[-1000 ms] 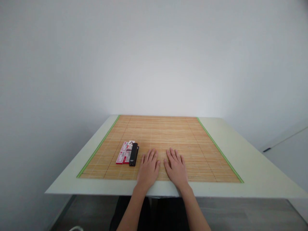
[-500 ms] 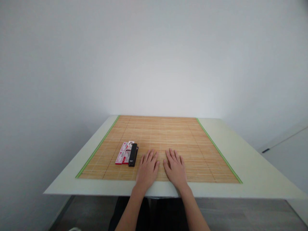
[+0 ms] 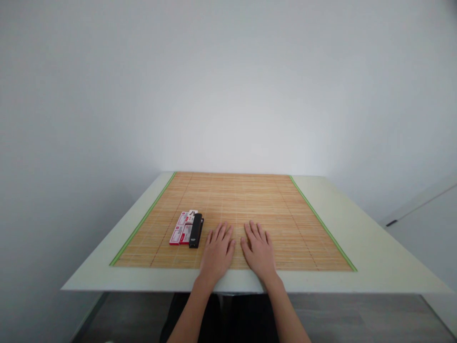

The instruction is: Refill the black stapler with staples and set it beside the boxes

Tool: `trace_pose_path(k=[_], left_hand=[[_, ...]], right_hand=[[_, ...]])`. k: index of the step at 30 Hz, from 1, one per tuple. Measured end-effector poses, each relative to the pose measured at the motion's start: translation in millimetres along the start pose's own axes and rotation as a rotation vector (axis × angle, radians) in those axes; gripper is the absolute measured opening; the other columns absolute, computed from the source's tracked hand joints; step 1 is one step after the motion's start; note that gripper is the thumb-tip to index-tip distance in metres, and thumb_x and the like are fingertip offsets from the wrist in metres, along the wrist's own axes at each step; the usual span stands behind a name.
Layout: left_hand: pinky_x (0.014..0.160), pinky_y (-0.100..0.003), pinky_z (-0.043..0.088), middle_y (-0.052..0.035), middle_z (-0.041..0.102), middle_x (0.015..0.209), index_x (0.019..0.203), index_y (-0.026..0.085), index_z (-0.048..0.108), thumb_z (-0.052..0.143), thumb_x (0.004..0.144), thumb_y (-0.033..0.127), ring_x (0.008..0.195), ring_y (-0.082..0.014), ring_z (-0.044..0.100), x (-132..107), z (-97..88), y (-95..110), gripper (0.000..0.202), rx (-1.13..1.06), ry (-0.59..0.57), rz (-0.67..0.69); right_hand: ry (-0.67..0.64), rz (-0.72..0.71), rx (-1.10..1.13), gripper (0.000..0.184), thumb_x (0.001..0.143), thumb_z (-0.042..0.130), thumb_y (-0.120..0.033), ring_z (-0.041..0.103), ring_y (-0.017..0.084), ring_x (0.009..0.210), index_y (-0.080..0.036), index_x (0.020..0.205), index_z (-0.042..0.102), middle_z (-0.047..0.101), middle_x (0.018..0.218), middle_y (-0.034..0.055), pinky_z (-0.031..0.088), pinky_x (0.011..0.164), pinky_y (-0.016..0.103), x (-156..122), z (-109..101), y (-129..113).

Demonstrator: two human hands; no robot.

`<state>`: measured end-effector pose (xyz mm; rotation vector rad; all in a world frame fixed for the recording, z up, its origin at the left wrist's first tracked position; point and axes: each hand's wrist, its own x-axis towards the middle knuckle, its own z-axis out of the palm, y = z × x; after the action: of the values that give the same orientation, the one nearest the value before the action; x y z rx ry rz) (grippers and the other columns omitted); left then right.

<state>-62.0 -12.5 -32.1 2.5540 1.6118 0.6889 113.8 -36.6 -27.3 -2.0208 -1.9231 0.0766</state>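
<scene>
My left hand (image 3: pixel 217 250) lies flat, palm down, on the bamboo mat (image 3: pixel 250 200), its fingers stretched forward and holding nothing. Beside it, a short gap to the right, my right hand (image 3: pixel 259 250) rests the same way with fingers slightly apart. Just left of my left hand sits a black stapler (image 3: pixel 195 231), lengthwise to me. Against the stapler's left side lie several small red-and-white boxes (image 3: pixel 177 234), grouped close together; the stapler hides part of them.
The mat has green edging (image 3: pixel 143 220) and covers the middle of a white table (image 3: pixel 371 243). A pale wall (image 3: pixel 228 95) rises behind the far edge. At the right, a small dark piece (image 3: pixel 392 223) shows on a white surface beyond the table.
Both hands stay flat in the same place on the mat. The whole view has shifted very slightly; the stapler and boxes have not moved on the mat.
</scene>
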Motion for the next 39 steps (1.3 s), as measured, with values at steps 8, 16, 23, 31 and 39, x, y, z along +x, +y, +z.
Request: trace_pose_path(k=[8, 16, 23, 31, 39], left_hand=[[0.126, -0.053, 0.027, -0.0026, 0.039, 0.165, 0.155, 0.031, 0.043, 0.035, 0.108, 0.037, 0.155, -0.0241, 0.029, -0.5, -0.4, 0.6, 0.049, 0.008, -0.006, -0.005], [0.125, -0.054, 0.027, -0.0031, 0.038, 0.165, 0.156, 0.031, 0.042, 0.036, 0.108, 0.038, 0.155, -0.0251, 0.029, -0.5, -0.3, 0.7, 0.049, 0.011, -0.001, -0.002], [0.125, -0.055, 0.028, -0.0030, 0.039, 0.165, 0.156, 0.031, 0.043, 0.036, 0.107, 0.038, 0.155, -0.0255, 0.029, -0.5, 0.3, 0.5, 0.049, 0.006, 0.004, -0.001], [0.125, -0.055, 0.029, -0.0030, 0.040, 0.164, 0.155, 0.032, 0.043, 0.037, 0.107, 0.038, 0.155, -0.0256, 0.030, 0.0, 0.3, 0.1, 0.049, 0.005, 0.000, -0.006], [0.124, -0.055, 0.030, -0.0024, 0.038, 0.165, 0.154, 0.034, 0.045, 0.037, 0.107, 0.040, 0.154, -0.0259, 0.030, 0.0, -1.0, 0.2, 0.048, 0.009, -0.007, -0.008]], right_hand=[[-0.004, -0.001, 0.008, 0.057, 0.104, 0.039, -0.041, 0.018, 0.025, 0.158, -0.032, 0.161, 0.035, 0.025, 0.170, -0.0010, 0.012, 0.127, 0.050, -0.3, -2.4, -0.7], [0.006, -0.001, 0.002, 0.057, 0.104, 0.039, -0.041, 0.018, 0.025, 0.158, -0.032, 0.161, 0.036, 0.025, 0.170, -0.0004, 0.012, 0.127, 0.050, 0.0, -0.1, 0.3], [0.003, -0.002, 0.007, 0.057, 0.105, 0.038, -0.041, 0.017, 0.025, 0.159, -0.032, 0.161, 0.035, 0.025, 0.170, -0.0010, 0.012, 0.127, 0.050, 0.2, 0.2, 0.5], [0.009, -0.005, 0.004, 0.057, 0.105, 0.038, -0.042, 0.018, 0.025, 0.158, -0.032, 0.161, 0.036, 0.025, 0.170, -0.0011, 0.012, 0.127, 0.050, -0.3, -0.8, -0.5], [-0.004, -0.005, -0.002, 0.057, 0.104, 0.038, -0.042, 0.018, 0.025, 0.159, -0.032, 0.161, 0.035, 0.025, 0.170, -0.0008, 0.012, 0.127, 0.049, -0.2, -0.7, 0.4]])
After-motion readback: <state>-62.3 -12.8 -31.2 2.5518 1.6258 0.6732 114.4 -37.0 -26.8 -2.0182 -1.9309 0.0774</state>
